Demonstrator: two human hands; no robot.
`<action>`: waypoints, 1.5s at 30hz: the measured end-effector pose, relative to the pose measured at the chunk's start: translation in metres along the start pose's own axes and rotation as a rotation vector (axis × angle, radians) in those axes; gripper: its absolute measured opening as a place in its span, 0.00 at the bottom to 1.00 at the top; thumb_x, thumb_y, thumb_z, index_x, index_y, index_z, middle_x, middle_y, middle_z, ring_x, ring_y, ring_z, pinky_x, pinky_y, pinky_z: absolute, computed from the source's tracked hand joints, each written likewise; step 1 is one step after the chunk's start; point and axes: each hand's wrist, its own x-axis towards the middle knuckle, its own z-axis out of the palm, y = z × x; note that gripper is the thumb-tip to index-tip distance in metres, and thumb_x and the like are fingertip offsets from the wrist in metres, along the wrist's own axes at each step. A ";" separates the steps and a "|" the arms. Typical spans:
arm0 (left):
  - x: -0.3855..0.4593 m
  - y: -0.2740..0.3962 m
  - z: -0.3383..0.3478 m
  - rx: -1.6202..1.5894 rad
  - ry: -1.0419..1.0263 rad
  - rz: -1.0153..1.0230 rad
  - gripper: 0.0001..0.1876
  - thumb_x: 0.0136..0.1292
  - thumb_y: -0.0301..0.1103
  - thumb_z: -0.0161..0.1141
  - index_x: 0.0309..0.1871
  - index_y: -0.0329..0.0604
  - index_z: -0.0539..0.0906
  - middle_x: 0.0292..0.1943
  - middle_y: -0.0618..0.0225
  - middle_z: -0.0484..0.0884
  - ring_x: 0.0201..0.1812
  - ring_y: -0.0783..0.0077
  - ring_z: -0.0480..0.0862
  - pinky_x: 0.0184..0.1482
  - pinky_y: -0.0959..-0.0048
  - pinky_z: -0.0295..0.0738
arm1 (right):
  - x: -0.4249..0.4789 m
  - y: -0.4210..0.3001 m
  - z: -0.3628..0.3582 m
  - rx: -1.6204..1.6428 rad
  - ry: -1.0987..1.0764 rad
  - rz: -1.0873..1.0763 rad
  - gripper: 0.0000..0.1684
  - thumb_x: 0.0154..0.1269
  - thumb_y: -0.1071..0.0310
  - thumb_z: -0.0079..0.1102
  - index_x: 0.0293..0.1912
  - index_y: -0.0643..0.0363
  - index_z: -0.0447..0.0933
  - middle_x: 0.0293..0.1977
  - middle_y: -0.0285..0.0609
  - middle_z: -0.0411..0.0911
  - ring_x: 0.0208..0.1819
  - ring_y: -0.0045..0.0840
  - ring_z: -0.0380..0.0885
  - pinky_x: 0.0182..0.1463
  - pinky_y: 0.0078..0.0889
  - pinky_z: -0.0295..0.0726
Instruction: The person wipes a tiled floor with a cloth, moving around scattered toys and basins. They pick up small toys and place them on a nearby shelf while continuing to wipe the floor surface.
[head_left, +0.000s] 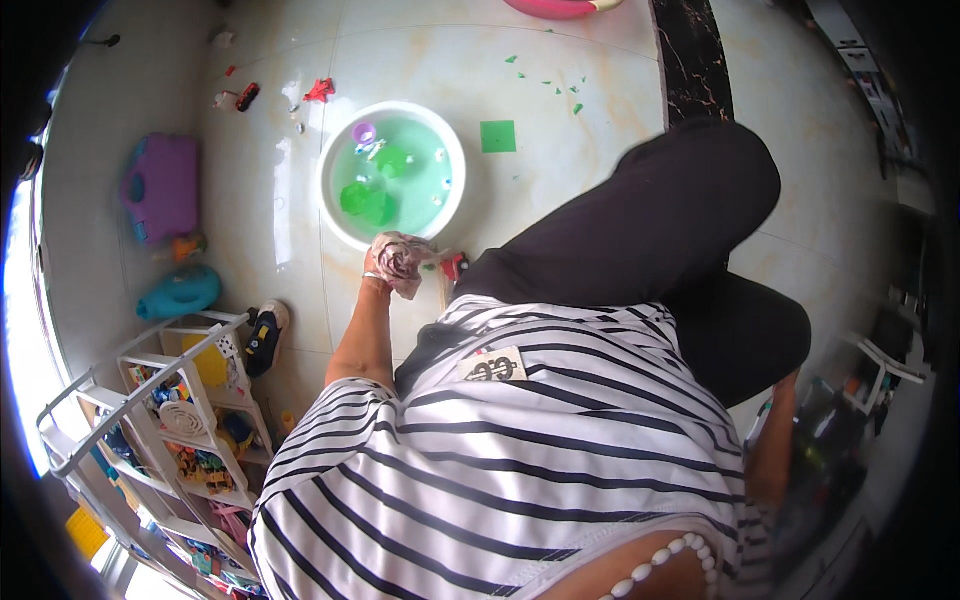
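Observation:
My left hand (370, 262) grips a crumpled pinkish cloth (401, 260) with a dark pattern, at the near rim of a white round basin (457, 142). Greenish water fills much of the basin. In it are green pieces (367, 202), a small purple cup (364, 133) and several little white bits. Close to the cloth, a small red toy (454, 267) lies beside my leg. My right arm (772, 450) reaches down past my bent knee. Only a sliver of my right hand (784, 381) shows behind the leg, so its fingers are hidden.
A green square sheet (498, 136) and several green scraps (577, 109) lie on the tiles. Farther left are a red toy (320, 91), a purple plastic case (169, 187), a teal toy (180, 291) and a shoe (267, 337). A toy shelf (244, 442) stands at lower left.

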 end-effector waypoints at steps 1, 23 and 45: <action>0.000 0.037 -0.001 0.675 0.041 0.237 0.13 0.49 0.39 0.57 0.34 0.41 0.76 0.38 0.62 0.79 0.36 0.63 0.78 0.41 0.71 0.76 | 0.002 -0.004 -0.014 -0.022 0.024 0.002 0.28 0.63 0.55 0.46 0.58 0.61 0.62 0.53 0.39 0.68 0.53 0.25 0.68 0.56 0.26 0.67; -0.013 0.053 0.002 0.777 0.134 0.237 0.15 0.37 0.43 0.57 0.34 0.60 0.80 0.29 0.75 0.78 0.30 0.72 0.77 0.34 0.73 0.72 | -0.037 0.047 0.130 -0.534 -0.075 0.138 0.25 0.55 0.71 0.53 0.55 0.60 0.66 0.48 0.46 0.72 0.50 0.32 0.71 0.51 0.30 0.68; -0.116 0.184 -0.128 0.336 0.595 -0.212 0.14 0.39 0.40 0.58 0.32 0.46 0.79 0.34 0.69 0.80 0.35 0.69 0.78 0.41 0.74 0.72 | 0.087 0.061 0.175 -0.153 -0.156 0.107 0.24 0.52 0.59 0.56 0.49 0.58 0.72 0.42 0.45 0.76 0.43 0.31 0.75 0.47 0.30 0.72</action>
